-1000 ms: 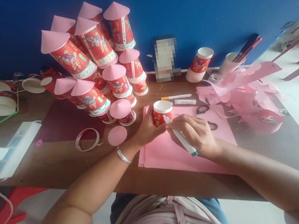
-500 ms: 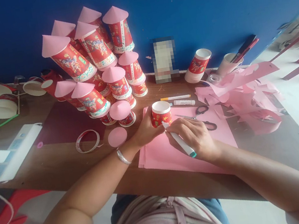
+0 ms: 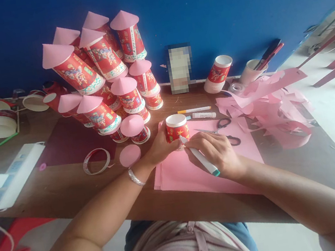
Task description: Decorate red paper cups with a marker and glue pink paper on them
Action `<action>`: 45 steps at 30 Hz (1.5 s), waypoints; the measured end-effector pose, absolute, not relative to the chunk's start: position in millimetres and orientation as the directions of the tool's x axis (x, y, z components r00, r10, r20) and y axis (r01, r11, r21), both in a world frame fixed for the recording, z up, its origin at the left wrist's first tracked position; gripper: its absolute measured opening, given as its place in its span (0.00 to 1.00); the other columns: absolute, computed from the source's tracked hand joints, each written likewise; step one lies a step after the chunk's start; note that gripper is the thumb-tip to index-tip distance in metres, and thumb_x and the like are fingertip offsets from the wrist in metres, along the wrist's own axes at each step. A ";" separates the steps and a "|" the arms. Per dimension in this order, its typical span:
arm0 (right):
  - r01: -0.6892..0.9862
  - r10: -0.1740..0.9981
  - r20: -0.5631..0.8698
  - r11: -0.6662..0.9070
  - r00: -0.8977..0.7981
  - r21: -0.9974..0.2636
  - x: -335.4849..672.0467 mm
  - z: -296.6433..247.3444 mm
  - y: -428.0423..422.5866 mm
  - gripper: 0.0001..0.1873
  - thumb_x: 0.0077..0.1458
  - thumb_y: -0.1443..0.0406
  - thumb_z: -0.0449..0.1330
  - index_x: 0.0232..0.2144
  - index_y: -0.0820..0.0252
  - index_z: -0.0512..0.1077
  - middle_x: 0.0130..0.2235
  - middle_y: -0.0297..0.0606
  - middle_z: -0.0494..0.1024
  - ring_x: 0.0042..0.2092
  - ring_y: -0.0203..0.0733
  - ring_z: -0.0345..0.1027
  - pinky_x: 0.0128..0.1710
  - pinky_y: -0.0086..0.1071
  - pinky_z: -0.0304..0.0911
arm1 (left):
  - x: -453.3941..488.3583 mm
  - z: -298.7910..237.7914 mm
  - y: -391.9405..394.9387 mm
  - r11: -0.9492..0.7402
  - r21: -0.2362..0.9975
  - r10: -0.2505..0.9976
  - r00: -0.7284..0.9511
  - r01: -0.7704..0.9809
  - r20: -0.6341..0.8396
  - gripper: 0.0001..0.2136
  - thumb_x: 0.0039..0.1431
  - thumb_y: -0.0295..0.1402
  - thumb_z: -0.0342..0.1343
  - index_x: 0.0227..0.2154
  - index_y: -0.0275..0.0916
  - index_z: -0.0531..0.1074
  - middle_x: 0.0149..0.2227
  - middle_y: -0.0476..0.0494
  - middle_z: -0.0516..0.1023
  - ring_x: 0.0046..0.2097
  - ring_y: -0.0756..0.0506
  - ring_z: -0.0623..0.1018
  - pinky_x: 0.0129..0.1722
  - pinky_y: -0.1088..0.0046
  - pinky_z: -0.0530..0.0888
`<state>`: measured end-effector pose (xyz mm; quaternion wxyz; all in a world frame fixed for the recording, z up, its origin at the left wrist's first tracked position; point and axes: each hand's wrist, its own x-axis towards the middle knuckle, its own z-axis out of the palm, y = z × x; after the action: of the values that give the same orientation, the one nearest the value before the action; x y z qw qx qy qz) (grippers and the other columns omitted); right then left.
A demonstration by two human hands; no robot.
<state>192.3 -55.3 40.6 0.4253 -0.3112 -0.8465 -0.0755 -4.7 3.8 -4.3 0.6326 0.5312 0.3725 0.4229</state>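
Note:
My left hand (image 3: 162,146) is wrapped round a red paper cup (image 3: 177,131) with gold stars and a white rim, its mouth facing up. In my right hand (image 3: 214,148) is a white marker (image 3: 204,162) with a green end, its tip against or very near the lower side of the cup. Both hands are above pink paper sheets (image 3: 182,178). Dark-handled scissors (image 3: 233,140) lie on the paper just beyond my right hand. A pink paper disc (image 3: 130,155) rests left of my left wrist.
Stacked red cups with pink cone tops (image 3: 74,70) stand at the back left. A cut cup ring (image 3: 96,161) and a power strip (image 3: 13,175) lie left. Pink scraps (image 3: 272,104), a pen cup (image 3: 253,70) and another red cup (image 3: 219,72) are at right, near a glue stick (image 3: 204,115).
The view has shifted slightly. The cup appears turned a little in my left hand, with a star now showing near the marker tip. Both hands keep their holds.

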 end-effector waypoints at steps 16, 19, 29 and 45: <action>0.615 0.471 0.775 0.777 -0.422 -0.137 199.1 48.2 -52.9 0.08 0.66 0.75 0.60 0.43 0.57 0.70 0.33 0.35 0.79 0.29 0.37 0.73 0.28 0.30 0.65 | -4.3 0.3 8.1 0.155 0.922 0.864 0.501 -0.356 0.048 0.23 0.50 0.43 0.77 0.44 0.37 0.76 0.38 0.44 0.80 0.39 0.46 0.79 0.41 0.68 0.77; 0.617 0.483 0.768 0.773 -0.420 -0.148 199.8 47.5 -52.4 0.08 0.67 0.74 0.60 0.43 0.57 0.71 0.33 0.35 0.79 0.30 0.37 0.73 0.28 0.30 0.65 | -4.9 0.2 8.5 0.166 0.915 0.862 0.505 -0.367 0.046 0.24 0.50 0.42 0.76 0.45 0.36 0.77 0.39 0.43 0.81 0.41 0.45 0.79 0.43 0.68 0.77; 0.645 0.470 0.791 0.754 -0.393 -0.127 199.1 46.0 -51.3 0.10 0.66 0.75 0.60 0.42 0.56 0.70 0.32 0.32 0.78 0.29 0.35 0.70 0.28 0.29 0.62 | -4.9 0.7 9.5 0.182 0.904 0.852 0.522 -0.387 0.052 0.25 0.50 0.42 0.76 0.47 0.36 0.77 0.41 0.42 0.82 0.43 0.43 0.81 0.45 0.65 0.78; 0.631 0.456 0.799 0.765 -0.391 -0.128 199.6 50.5 -53.8 0.10 0.66 0.75 0.60 0.42 0.55 0.70 0.32 0.32 0.78 0.29 0.35 0.72 0.27 0.28 0.65 | -6.1 -3.3 8.4 0.178 0.932 0.857 0.515 -0.316 0.011 0.26 0.51 0.41 0.77 0.48 0.38 0.73 0.41 0.44 0.80 0.42 0.45 0.80 0.42 0.67 0.78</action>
<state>199.6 -53.8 50.5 0.4437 -0.3280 -0.8282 -0.0985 -6.1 8.4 -3.3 0.7169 0.4934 0.2742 0.4091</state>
